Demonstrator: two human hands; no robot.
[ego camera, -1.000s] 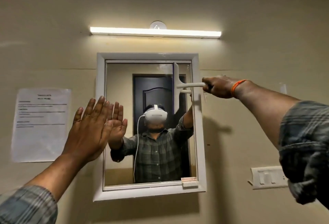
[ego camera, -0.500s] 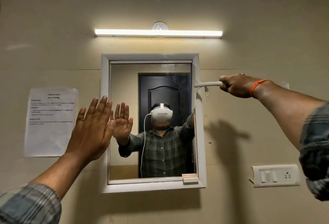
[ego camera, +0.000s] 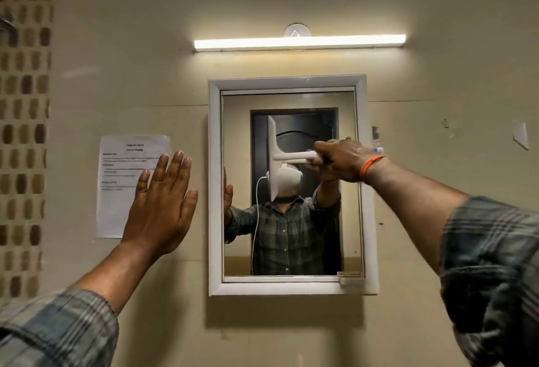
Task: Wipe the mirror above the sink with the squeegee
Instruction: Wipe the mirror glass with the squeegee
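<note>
Wall (ego camera: 437, 31): beige, fills the view; tiled strip (ego camera: 23, 133) at far left.

Mirror (ego camera: 291, 235): white-framed, centre of wall, upright. Reflects a person in a plaid shirt, a white headset with cable, a dark door behind.

Light bar (ego camera: 300, 42): lit, mounted just above mirror.

Right arm: plaid sleeve (ego camera: 490, 273) at right edge, forearm bare, stretched up and left across mirror's right frame edge. Orange band (ego camera: 372, 166) at wrist.

Left arm: raised from lower left, sleeve at bottom corner.

Left hand (ego camera: 163, 206): flat, fingers straight and together, palm toward wall, left of mirror frame, overlapping right edge of paper. Holds nothing. Contact with wall not certain.

Paper (ego camera: 116, 186): printed sheet taped to wall, left of mirror. Centred heading and several lines of text, too blurred to read.

Right hand (ego camera: 341, 161): fist wrapped round squeegee handle, knuckles up, over mirror's upper right part.

Squeegee (ego camera: 277, 159): white. Handle horizontal, sticking out left of the fist; blade vertical at handle's left end, on the glass near mirror centre, covering the reflected face. Blade well left of the grip.

Small block (ego camera: 351, 277): at mirror's lower right corner, on the frame.
</note>
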